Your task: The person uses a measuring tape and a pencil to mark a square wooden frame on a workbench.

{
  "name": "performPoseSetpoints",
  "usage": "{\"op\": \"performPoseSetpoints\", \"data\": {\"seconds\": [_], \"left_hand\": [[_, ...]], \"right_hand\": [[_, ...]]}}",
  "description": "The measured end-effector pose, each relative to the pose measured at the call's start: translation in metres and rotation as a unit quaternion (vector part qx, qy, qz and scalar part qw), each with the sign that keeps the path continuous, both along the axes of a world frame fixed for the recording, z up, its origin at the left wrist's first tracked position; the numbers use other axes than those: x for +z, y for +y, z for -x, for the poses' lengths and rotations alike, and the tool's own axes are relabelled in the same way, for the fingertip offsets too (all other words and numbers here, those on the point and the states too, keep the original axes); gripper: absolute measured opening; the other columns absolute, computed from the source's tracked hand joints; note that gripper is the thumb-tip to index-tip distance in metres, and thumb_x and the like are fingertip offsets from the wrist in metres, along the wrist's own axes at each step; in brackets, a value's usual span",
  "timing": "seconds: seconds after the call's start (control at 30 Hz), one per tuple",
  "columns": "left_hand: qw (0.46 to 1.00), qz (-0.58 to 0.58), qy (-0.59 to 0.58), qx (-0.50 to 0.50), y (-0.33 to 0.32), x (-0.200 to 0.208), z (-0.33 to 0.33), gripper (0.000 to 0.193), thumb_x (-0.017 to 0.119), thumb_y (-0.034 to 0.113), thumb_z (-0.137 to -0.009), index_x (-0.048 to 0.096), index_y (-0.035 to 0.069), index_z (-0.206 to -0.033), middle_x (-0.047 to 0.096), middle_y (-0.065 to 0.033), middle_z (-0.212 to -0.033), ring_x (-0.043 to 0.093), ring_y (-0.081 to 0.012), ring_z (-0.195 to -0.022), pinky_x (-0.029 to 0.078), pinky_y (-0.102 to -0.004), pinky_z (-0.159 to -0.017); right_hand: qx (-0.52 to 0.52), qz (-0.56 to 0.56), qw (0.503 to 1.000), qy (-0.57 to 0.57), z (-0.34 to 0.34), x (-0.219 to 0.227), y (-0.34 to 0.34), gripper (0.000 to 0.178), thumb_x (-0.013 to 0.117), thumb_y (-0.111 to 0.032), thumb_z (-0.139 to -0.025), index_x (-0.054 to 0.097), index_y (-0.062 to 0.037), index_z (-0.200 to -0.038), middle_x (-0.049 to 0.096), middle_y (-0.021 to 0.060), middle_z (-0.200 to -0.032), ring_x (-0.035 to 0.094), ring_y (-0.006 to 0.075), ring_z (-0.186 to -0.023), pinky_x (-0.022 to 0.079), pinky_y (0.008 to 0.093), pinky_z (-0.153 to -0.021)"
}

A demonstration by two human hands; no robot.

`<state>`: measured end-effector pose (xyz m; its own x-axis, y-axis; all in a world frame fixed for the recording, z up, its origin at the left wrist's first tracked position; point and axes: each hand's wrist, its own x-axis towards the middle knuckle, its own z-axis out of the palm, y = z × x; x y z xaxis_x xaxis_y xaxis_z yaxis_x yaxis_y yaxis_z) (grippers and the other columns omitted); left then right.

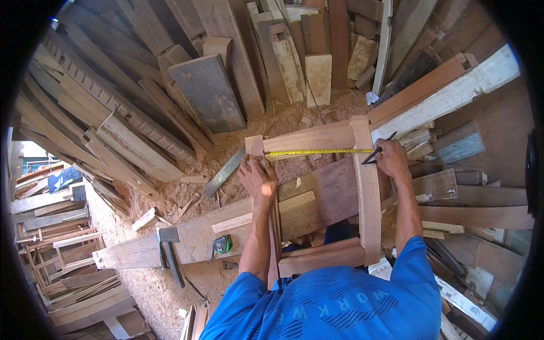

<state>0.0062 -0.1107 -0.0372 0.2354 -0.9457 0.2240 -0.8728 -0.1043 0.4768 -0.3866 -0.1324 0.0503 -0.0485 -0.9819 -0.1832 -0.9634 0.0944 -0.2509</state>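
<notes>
A rectangular wooden frame (370, 198) lies in front of me across a wide board (204, 226). Along its far rail (311, 139) runs a strip of yellow measuring tape (317, 151), stretched from one side piece to the other. My left hand (259, 178) is closed at the tape's left end, its fingers bent against the left side piece (255, 145). At the right side piece, my right hand (392, 158) pinches a thin dark stick like a pencil (369, 158), its lower end beside the tape. The right fingertips are partly hidden.
On the board to my left lie a black and green tape measure case (222, 244), a hammer-like tool (170, 249) and a light wood strip (263, 212). A metal-grey bar (224, 173) rests beyond. Leaning planks (209, 93) crowd the far side; shavings cover the ground.
</notes>
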Motion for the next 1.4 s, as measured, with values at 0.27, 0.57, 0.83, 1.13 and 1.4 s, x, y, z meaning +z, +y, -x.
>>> {"op": "performPoseSetpoints", "data": {"seconds": [0.27, 0.57, 0.83, 1.13, 1.4], "left_hand": [[1.0, 0.019, -0.013, -0.01, -0.001, -0.004, -0.002, 0.034, 0.067, 0.023, -0.089, 0.065, 0.008, -0.119, 0.051, -0.0243, -0.142, 0.047, -0.0463, -0.124, 0.039, -0.0563, -0.104], [0.999, 0.016, -0.027, -0.007, -0.002, -0.004, -0.001, 0.028, 0.064, 0.023, -0.091, 0.068, 0.008, -0.115, 0.052, -0.025, -0.141, 0.048, -0.0471, -0.122, 0.04, -0.056, -0.103], [1.0, 0.004, -0.018, -0.008, -0.005, -0.001, 0.009, 0.03, 0.063, 0.023, -0.093, 0.068, 0.008, -0.119, 0.051, -0.0253, -0.143, 0.047, -0.0482, -0.124, 0.039, -0.0564, -0.106], [0.996, 0.041, -0.067, -0.05, -0.016, -0.01, 0.015, 0.031, 0.065, 0.013, -0.081, 0.065, 0.007, -0.111, 0.06, -0.0213, -0.125, 0.055, -0.0434, -0.118, 0.044, -0.0548, -0.098], [0.996, -0.083, 0.018, 0.017, -0.001, -0.009, -0.001, 0.056, 0.067, 0.021, -0.082, 0.057, 0.017, -0.137, 0.042, -0.016, -0.153, 0.044, -0.044, -0.131, 0.04, -0.0561, -0.107]], "right_hand": [[-0.006, -0.025, 1.0, -0.01, 0.002, -0.002, -0.007, 0.018, 0.07, -0.014, -0.084, 0.073, -0.0112, -0.102, 0.072, 0.0189, -0.095, 0.066, 0.0389, -0.099, 0.053, 0.0527, -0.086], [-0.004, -0.006, 1.0, 0.007, 0.001, -0.006, -0.006, 0.013, 0.07, -0.014, -0.084, 0.071, -0.0106, -0.097, 0.072, 0.0187, -0.092, 0.065, 0.0414, -0.096, 0.053, 0.0537, -0.084], [-0.011, -0.045, 0.999, 0.015, 0.012, -0.006, -0.01, 0.018, 0.07, -0.017, -0.085, 0.073, -0.0103, -0.101, 0.073, 0.0177, -0.1, 0.065, 0.0396, -0.102, 0.053, 0.0514, -0.088], [0.033, 0.066, 0.995, -0.073, 0.026, -0.049, -0.01, 0.016, 0.073, -0.01, -0.08, 0.067, -0.0018, -0.093, 0.068, 0.0222, -0.091, 0.063, 0.0426, -0.088, 0.049, 0.0519, -0.076], [0.055, 0.038, 0.998, -0.008, -0.004, -0.04, -0.001, 0.017, 0.07, -0.007, -0.082, 0.066, -0.0049, -0.098, 0.069, 0.022, -0.097, 0.063, 0.0444, -0.098, 0.05, 0.0531, -0.084]]}}
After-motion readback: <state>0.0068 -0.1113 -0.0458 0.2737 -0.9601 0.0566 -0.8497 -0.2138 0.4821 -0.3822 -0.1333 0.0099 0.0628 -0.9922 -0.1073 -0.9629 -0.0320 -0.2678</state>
